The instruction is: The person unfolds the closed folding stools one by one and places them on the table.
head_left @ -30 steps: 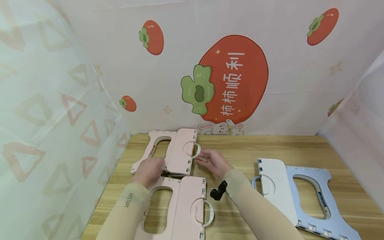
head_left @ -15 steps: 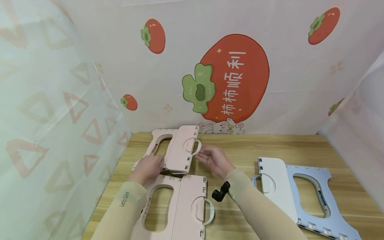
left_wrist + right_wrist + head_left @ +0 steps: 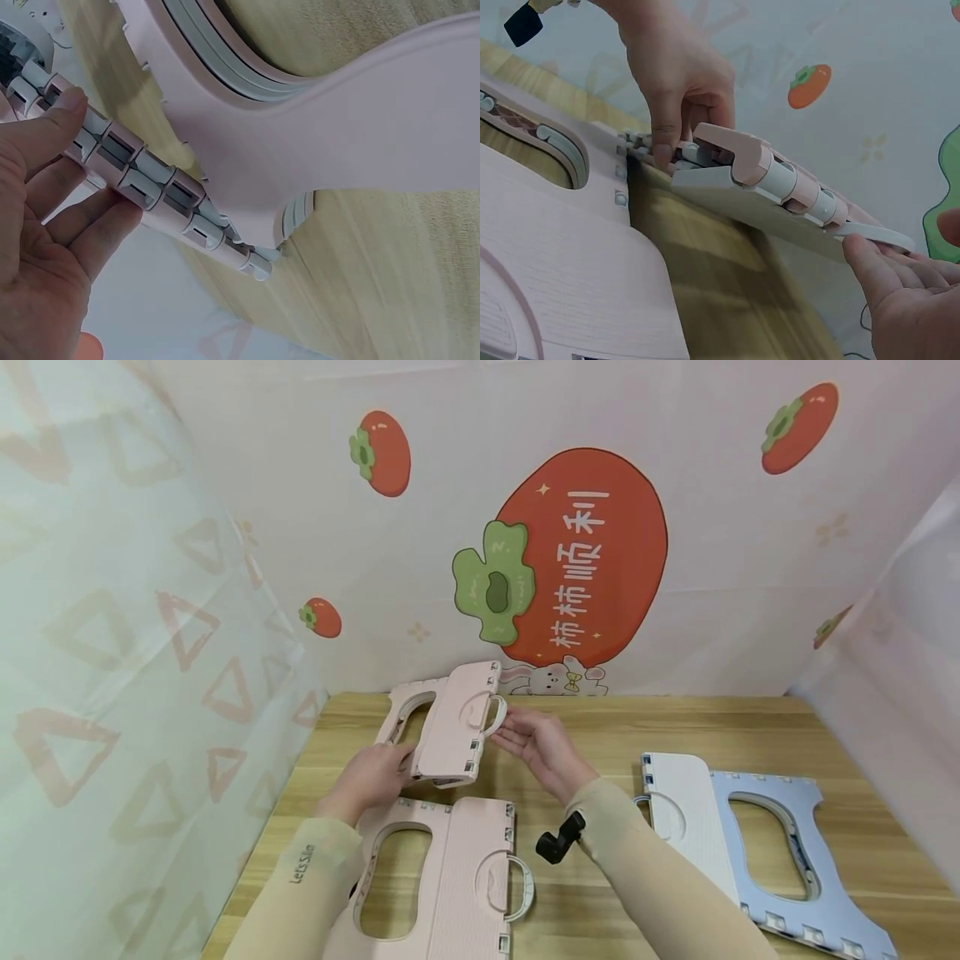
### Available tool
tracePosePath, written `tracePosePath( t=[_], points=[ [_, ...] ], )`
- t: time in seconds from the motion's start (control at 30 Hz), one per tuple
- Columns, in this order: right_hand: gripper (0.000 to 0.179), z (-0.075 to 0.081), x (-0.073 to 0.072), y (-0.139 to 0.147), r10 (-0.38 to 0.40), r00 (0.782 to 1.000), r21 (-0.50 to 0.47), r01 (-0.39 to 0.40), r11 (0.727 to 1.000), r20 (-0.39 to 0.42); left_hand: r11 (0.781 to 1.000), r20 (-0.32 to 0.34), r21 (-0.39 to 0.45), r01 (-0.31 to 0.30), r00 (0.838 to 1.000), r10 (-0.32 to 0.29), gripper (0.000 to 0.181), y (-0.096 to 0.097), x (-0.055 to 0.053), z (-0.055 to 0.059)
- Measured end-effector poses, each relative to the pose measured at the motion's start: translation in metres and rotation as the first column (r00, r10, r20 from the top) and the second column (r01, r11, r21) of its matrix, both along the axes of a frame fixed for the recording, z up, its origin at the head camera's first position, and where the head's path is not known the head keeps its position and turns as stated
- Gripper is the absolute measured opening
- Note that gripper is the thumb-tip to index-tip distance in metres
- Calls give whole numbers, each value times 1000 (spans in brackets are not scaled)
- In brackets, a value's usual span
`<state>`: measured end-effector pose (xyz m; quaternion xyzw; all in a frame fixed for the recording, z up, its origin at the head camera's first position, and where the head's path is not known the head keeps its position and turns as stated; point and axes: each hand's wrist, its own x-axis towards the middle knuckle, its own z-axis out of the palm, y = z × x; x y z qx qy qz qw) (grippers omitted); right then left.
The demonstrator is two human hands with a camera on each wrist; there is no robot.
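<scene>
At the left, the left hand (image 3: 372, 781) is pinching the near hinged edge of the far pink stool (image 3: 453, 718), its thumb lying on one side of the hinges and its fingertips on the other. That folded stool is sitting at the table's far left, just in front of the backdrop (image 3: 405, 577), and is leaning at a tilt, part of it standing raised above the wood (a shadow is showing beneath it in the right wrist view). To the right, the right hand (image 3: 543, 747) is reaching up to the stool's white handle (image 3: 503, 714) with its fingers nearly straight, touching the handle from below without curling round it.

Around them, also left to right, a patterned side curtain (image 3: 135, 577) is hanging beside the table (image 3: 600, 727). The near pink stool (image 3: 468, 860) is lying just in front of the far one, and the left sleeve (image 3: 300, 877) is covering its left part. A black wrist mount (image 3: 558, 842) is jutting from the right wrist. Farther right, a blue and white stool (image 3: 701, 814) is lying well apart, the right sleeve (image 3: 645, 860) hiding its near left corner.
</scene>
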<state>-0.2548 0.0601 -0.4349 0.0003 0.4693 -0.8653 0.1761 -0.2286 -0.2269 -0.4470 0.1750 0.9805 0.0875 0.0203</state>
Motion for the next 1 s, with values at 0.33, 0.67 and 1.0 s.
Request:
tracePosePath(
  t=[0.33,0.67,1.0],
  points=[
    [47,17,3,3,-1,1000,29,2,1000,-25,998,35,63,-19,999,17,48,2,1,4],
    [50,27,5,4,-21,999,-21,20,1000,-40,990,54,136,-32,998,25,44,5,2,10],
    [46,40,7,3,-36,997,-28,34,999,-75,984,33,180,-9,999,4,17,9,2,10]
  ],
)
